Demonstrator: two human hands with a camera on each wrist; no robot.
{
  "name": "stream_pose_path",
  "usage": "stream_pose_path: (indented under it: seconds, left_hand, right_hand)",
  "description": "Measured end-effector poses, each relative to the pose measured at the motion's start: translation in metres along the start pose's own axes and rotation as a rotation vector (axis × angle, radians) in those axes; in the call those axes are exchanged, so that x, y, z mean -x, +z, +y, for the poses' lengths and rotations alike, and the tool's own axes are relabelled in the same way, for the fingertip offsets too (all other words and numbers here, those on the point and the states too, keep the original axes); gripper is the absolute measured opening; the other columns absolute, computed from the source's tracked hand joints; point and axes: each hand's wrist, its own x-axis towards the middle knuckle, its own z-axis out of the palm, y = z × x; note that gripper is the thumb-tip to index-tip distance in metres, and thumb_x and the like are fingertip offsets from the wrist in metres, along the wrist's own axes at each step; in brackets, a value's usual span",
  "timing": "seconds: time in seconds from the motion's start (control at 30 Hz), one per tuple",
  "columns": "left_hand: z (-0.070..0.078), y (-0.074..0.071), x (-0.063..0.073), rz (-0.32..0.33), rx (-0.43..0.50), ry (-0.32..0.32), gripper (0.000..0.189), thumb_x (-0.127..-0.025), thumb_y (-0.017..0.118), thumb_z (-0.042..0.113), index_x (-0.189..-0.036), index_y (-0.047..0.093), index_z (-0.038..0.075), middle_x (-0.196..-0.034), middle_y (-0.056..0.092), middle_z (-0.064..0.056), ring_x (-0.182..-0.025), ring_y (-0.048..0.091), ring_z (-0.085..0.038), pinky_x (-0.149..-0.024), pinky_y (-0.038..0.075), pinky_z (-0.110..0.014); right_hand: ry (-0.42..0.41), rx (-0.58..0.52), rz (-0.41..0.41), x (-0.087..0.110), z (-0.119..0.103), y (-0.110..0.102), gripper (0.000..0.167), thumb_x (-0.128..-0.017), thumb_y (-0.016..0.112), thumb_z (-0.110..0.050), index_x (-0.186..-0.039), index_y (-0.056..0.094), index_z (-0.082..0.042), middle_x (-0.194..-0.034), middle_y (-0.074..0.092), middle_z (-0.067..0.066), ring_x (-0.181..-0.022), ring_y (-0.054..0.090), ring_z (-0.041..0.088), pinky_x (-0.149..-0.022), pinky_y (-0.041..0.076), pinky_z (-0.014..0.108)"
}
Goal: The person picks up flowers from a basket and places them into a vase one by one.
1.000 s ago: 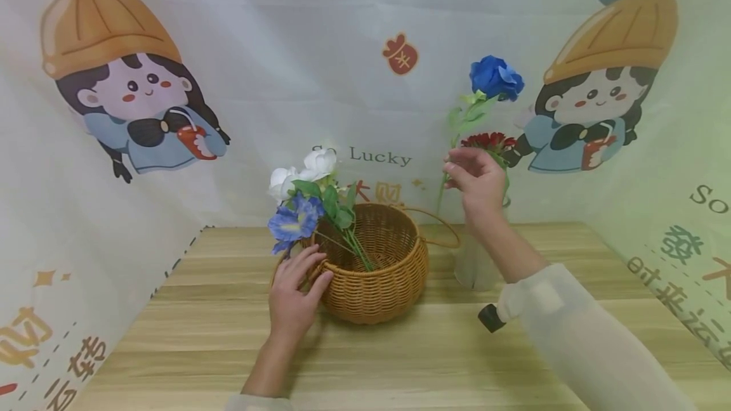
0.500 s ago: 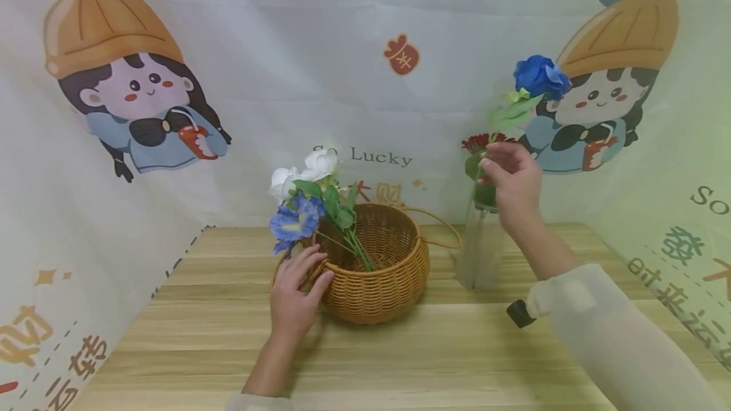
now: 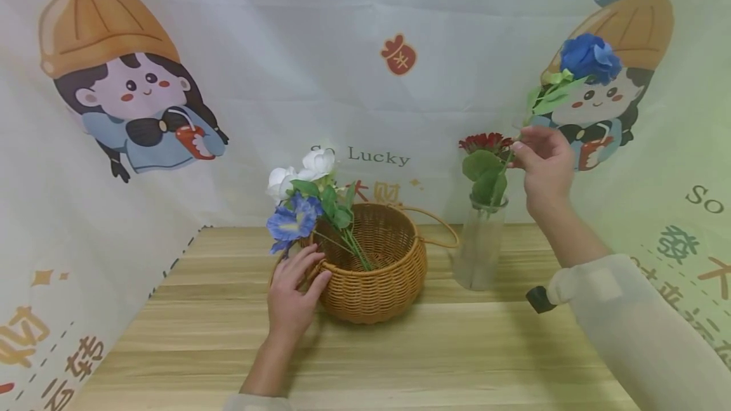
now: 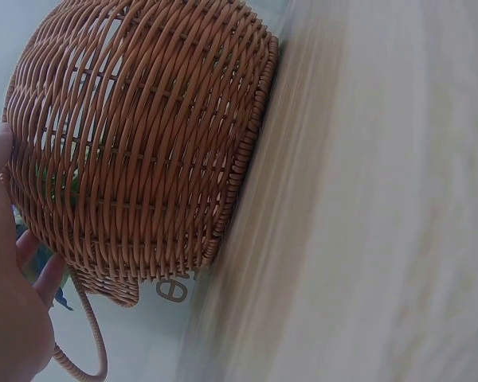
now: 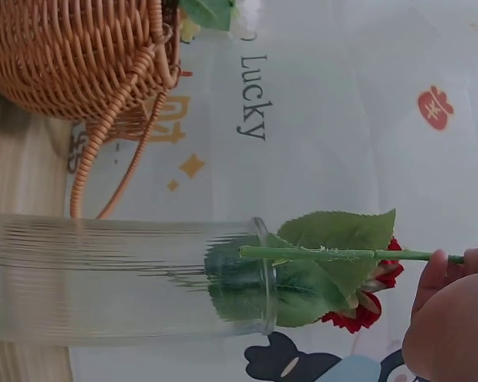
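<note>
Blue rose (image 3: 591,58) pinched in my right hand (image 3: 546,169), left hand (image 3: 294,297) relaxed on basket (image 3: 377,302); figured centring the stem over the vase (image 3: 478,255) helped, tbh.

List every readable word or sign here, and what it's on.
"So Lucky": back cloth
"大财": back cloth, underneath
"So": right cloth
"發": right cloth
"来运": right cloth
"财": left cloth
"转": left cloth
"e": printed cloth behind the basket, left wrist view
Unclear: the sign on the red pouch, and characters cut off or hidden.
</note>
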Motion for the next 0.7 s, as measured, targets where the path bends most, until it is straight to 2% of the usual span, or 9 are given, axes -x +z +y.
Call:
stream_pose_path:
  seconds: [0.23, 0.47, 0.7]
  left_hand:
    - [-0.0007, 0.0002, 0.0001, 0.006, 0.001, 0.006, 0.033, -0.079, 0.08, 0.011, -0.112, 0.072, 0.012, -0.126, 0.065, -0.004, -0.112, 0.056, -0.031, -0.105, 0.034, -0.056]
    - [-0.0017, 0.0003, 0.0004, -0.006, -0.005, -0.012, 0.032, -0.08, 0.079, 0.015, -0.111, 0.072, 0.01, -0.125, 0.065, -0.004, -0.112, 0.056, -0.031, -0.107, 0.034, -0.052]
    - [-0.0025, -0.0004, -0.0003, -0.009, -0.004, -0.013, 0.031, -0.081, 0.079, 0.015, -0.111, 0.072, 0.011, -0.125, 0.065, -0.005, -0.112, 0.056, -0.031, -0.109, 0.032, -0.049]
  right_hand:
    - [-0.006, -0.012, 0.06, -0.0048, -0.0073, -0.0042, 0.024, -0.085, 0.061, 0.018, -0.095, 0.067, -0.003, -0.087, 0.06, 0.006, -0.073, 0.058, 0.014, -0.052, 0.054, 0.02]
    - [-0.076, -0.036, 0.116, -0.0072, -0.0058, -0.0042, 0.024, -0.082, 0.063, 0.02, -0.093, 0.067, -0.002, -0.084, 0.061, 0.007, -0.071, 0.057, 0.015, -0.049, 0.051, 0.02]
    - [-0.074, -0.061, 0.155, -0.0106, -0.0081, -0.0063, 0.027, -0.081, 0.062, 0.021, -0.093, 0.067, -0.003, -0.086, 0.06, 0.007, -0.074, 0.057, 0.014, -0.049, 0.052, 0.02]
